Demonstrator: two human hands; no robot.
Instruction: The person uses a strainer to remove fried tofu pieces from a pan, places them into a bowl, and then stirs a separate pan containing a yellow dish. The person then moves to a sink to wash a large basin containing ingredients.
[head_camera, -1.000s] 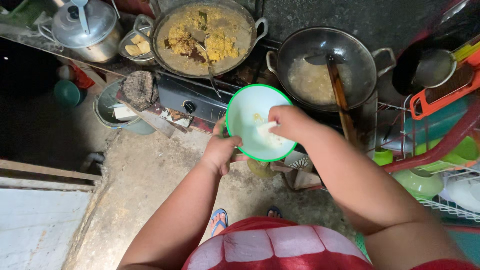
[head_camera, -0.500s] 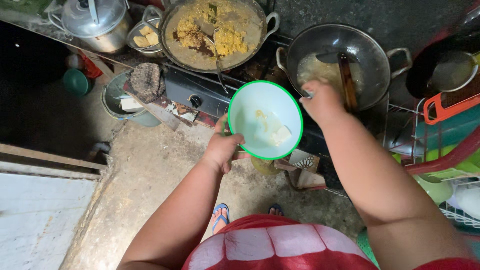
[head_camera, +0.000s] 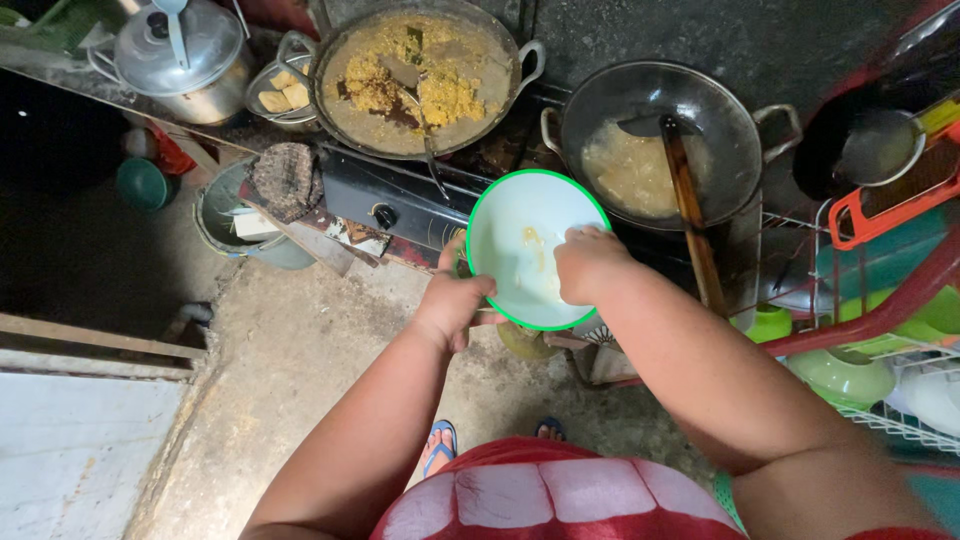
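Observation:
My left hand (head_camera: 452, 303) grips the near left rim of a white bowl with a green rim (head_camera: 515, 225), held in front of the stove. My right hand (head_camera: 590, 262) reaches inside the bowl at its right side, fingers bent onto pale food there; what they pinch I cannot tell. Just beyond the bowl sits a dark wok (head_camera: 650, 140) with pale batter and a wooden-handled spatula (head_camera: 690, 210) resting in it. Further left, a larger wok (head_camera: 415, 75) holds yellow crumbly food and a ladle.
A black gas stove (head_camera: 385, 205) carries both woks. A lidded metal pot (head_camera: 185, 55) and a small dish of fried pieces (head_camera: 280, 95) stand at the far left. A rack with green bowls (head_camera: 850, 370) is on the right. A bucket (head_camera: 235, 215) sits on the concrete floor.
My right hand went out to the dark wok half a second ago and has come back into the bowl. The left hand kept holding the bowl.

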